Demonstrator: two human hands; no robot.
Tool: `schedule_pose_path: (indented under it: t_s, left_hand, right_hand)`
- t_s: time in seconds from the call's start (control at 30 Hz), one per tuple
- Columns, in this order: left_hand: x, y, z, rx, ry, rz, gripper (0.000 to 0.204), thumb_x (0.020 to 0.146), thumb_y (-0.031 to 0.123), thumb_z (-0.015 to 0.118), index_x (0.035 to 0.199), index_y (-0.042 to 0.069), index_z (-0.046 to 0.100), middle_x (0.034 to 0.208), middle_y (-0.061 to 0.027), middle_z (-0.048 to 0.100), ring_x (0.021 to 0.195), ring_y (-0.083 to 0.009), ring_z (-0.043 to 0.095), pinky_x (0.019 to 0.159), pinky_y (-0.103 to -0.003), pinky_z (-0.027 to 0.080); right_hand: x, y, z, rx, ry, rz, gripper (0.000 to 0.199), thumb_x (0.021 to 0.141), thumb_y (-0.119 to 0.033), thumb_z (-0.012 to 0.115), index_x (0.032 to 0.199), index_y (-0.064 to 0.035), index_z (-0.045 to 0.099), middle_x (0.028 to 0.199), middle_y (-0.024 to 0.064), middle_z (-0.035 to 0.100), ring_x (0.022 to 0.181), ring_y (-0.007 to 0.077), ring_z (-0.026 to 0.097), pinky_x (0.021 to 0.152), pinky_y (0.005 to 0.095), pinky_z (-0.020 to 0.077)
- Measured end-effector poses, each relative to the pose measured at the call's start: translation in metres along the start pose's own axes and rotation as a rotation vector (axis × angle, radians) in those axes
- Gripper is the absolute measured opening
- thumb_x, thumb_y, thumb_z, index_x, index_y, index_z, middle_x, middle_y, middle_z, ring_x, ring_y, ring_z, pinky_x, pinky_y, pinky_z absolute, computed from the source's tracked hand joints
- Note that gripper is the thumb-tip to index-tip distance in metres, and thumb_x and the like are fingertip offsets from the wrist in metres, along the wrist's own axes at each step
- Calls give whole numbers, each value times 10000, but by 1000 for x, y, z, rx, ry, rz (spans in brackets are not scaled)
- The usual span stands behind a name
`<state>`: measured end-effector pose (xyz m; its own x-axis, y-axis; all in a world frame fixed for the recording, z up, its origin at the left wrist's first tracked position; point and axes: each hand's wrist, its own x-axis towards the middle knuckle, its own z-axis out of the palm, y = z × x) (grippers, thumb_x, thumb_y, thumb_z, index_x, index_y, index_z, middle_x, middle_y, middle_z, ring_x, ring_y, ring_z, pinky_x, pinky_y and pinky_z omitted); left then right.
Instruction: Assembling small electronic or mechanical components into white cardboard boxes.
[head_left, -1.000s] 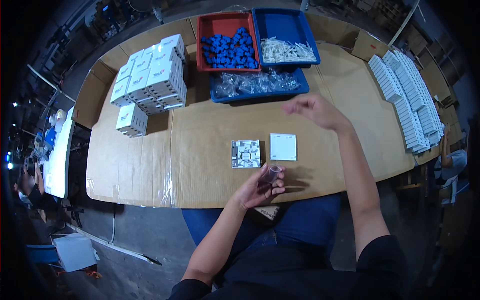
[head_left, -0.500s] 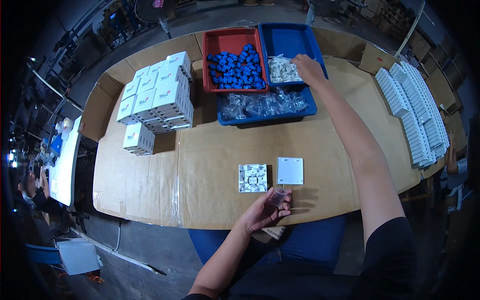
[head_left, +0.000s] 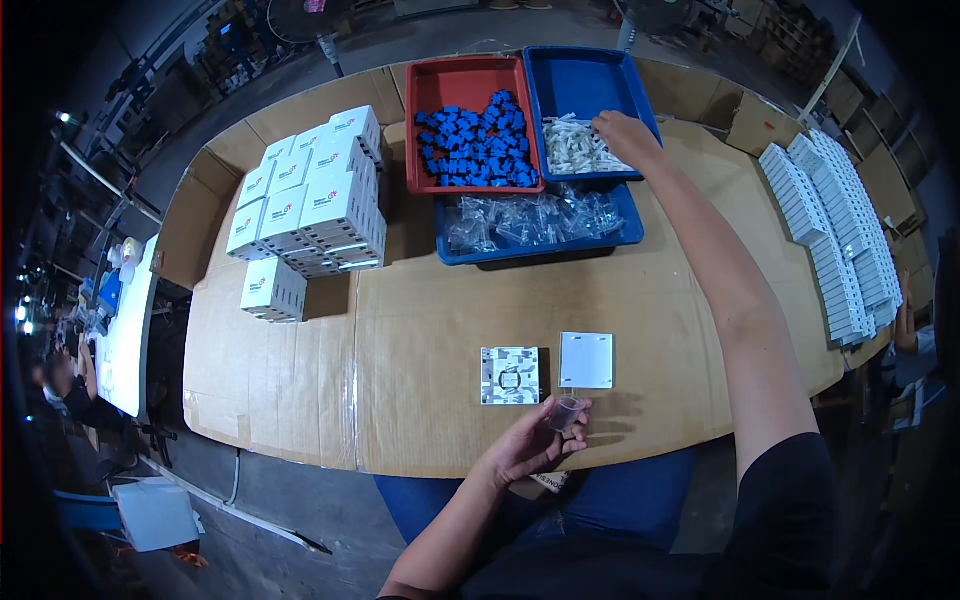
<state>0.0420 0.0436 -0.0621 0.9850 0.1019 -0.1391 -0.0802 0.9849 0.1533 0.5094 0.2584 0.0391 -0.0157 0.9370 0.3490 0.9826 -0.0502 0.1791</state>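
My left hand (head_left: 535, 442) is at the table's near edge, its fingers curled round a small clear plastic piece (head_left: 567, 414). Just beyond it lie a square white box part with a grey pattern and a round mark (head_left: 510, 376) and a flat white square cover (head_left: 586, 360), side by side. My right hand (head_left: 627, 137) reaches into the far blue tray (head_left: 585, 75), its curled fingertips at the right side of a pile of small white plastic pieces (head_left: 577, 147). Whatever those fingers pinch is too small to make out.
A red tray (head_left: 411, 130) holds blue plastic parts, and a nearer blue tray (head_left: 540, 256) holds clear plastic pieces. White boxes (head_left: 310, 195) are stacked at the left. Rows of white parts (head_left: 835, 235) line the right edge. Cardboard walls (head_left: 290, 115) border the table's far side.
The whole view has shifted slightly, so the near things sit lower. My right hand stays at the white pieces, and my left still holds the clear piece.
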Motion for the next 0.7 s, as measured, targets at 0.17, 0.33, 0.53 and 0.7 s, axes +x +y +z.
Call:
schedule_pose_path:
  t_s: [0.17,0.33,0.53,0.7]
  left_hand:
    - [-1,0,0,6,1,7,563,1101,455,459,1419,-5,532,1167,-73,654,1049,-180,661,1000,-360,532]
    - [-1,-1,0,6,10,2,562,1100,461,455,1412,1,538,1171,-71,652,1049,-177,656,997,-362,531]
    - [-1,-1,4,13,12,12,559,1097,461,464,1410,5,540,1175,-66,646,1040,-173,650,998,-361,530]
    - [0,-3,6,14,1,18,593,1098,475,446,1435,-8,509,1190,-81,631,1038,-198,646,1006,-382,537]
  right_hand:
    - [-2,0,-2,70,-8,46,180,960,-72,603,1119,-81,688,1126,99,669,1128,297,644,924,417,558]
    - [-4,-4,-4,80,-32,62,187,966,-78,610,1135,-83,690,1144,86,659,1145,289,636,949,419,546]
    - [-12,-4,2,176,45,151,183,961,-73,620,1125,-58,698,1134,105,645,1114,317,638,936,426,538]
    - [-20,0,-11,414,302,389,190,951,-128,693,1121,-45,707,1055,72,681,1025,281,667,876,403,539]
